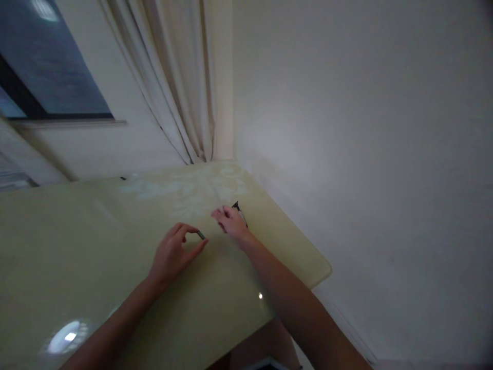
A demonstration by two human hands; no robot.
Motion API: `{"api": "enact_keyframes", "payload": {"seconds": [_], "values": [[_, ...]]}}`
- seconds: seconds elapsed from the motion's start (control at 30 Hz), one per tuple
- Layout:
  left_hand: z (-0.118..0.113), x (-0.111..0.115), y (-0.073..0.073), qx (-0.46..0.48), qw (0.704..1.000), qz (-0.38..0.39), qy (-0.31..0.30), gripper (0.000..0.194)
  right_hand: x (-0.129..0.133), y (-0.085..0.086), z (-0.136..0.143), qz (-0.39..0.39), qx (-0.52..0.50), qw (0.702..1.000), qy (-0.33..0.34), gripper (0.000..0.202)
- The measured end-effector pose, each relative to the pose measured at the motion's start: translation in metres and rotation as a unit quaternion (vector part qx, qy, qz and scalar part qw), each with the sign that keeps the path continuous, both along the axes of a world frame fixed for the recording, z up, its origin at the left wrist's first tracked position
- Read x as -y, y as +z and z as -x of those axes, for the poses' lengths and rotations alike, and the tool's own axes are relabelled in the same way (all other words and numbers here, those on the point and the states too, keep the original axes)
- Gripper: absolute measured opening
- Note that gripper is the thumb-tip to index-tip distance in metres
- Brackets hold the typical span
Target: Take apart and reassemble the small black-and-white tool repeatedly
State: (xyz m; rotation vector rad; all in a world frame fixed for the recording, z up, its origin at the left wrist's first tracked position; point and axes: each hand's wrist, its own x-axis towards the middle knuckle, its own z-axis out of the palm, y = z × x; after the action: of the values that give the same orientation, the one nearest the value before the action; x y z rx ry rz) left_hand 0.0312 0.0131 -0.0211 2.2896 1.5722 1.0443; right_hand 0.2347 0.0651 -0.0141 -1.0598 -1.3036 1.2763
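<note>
My left hand (175,252) is over the table, its thumb and index finger pinching the two ends of a small, short dark grey-green piece (201,235). The piece is too small to name. To its right, my right hand (230,222) has its fingers drawn together in a pinch, slightly smeared. A faint pale streak shows at its fingertips; I cannot make out what they hold. Just beyond the right hand, partly hidden by it, is a slim black-and-silver object (241,213) with a T-shaped black end.
The glossy yellow-green table (115,246) has a rounded corner at the right, beside a plain wall (365,154). Near its far edge lies a small black piece (123,178). Beige curtains (173,77) hang behind, and a window (57,67) is at the upper left.
</note>
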Motion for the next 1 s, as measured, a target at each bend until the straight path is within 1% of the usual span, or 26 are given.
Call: {"api": "enact_keyframes", "payload": {"seconds": [0.07,0.1,0.17,0.23,0.37,0.57,0.67,0.77,0.83,1.0], "values": [[0.016,0.021,0.002,0.015,0.998,-0.051,0.031,0.035,0.013,-0.001,0.011,0.003,0.032,0.997,0.071,0.039],[0.02,0.029,0.004,0.021,0.996,-0.074,0.046,0.034,0.02,-0.002,0.016,0.003,0.039,0.994,0.099,0.039],[0.023,0.036,0.006,0.032,0.991,-0.108,0.069,0.032,0.033,-0.003,0.025,0.004,0.043,0.99,0.135,0.039],[0.021,0.036,0.008,0.037,0.989,-0.126,0.072,0.032,0.041,-0.003,0.03,0.017,0.024,0.988,0.15,0.041],[0.015,0.032,0.01,0.021,0.988,-0.151,0.033,0.029,0.047,0.0,0.03,0.06,-0.039,0.985,0.159,0.042],[0.011,0.032,0.007,0.024,0.982,-0.189,0.007,0.029,0.048,0.006,0.024,0.079,-0.039,0.983,0.16,0.04],[0.008,0.032,0.005,0.023,0.983,-0.182,-0.002,0.028,0.048,0.006,0.023,0.077,-0.031,0.984,0.16,0.041],[0.006,0.032,0.003,0.028,0.987,-0.161,-0.006,0.034,0.048,0.006,0.021,0.075,-0.026,0.984,0.161,0.04],[0.006,0.032,0.002,0.042,0.989,-0.141,-0.02,0.037,0.047,0.006,0.021,0.071,-0.022,0.985,0.158,0.04],[0.006,0.032,0.002,0.091,0.988,-0.119,-0.042,0.027,0.045,0.005,0.02,0.058,-0.009,0.991,0.117,0.035]]}}
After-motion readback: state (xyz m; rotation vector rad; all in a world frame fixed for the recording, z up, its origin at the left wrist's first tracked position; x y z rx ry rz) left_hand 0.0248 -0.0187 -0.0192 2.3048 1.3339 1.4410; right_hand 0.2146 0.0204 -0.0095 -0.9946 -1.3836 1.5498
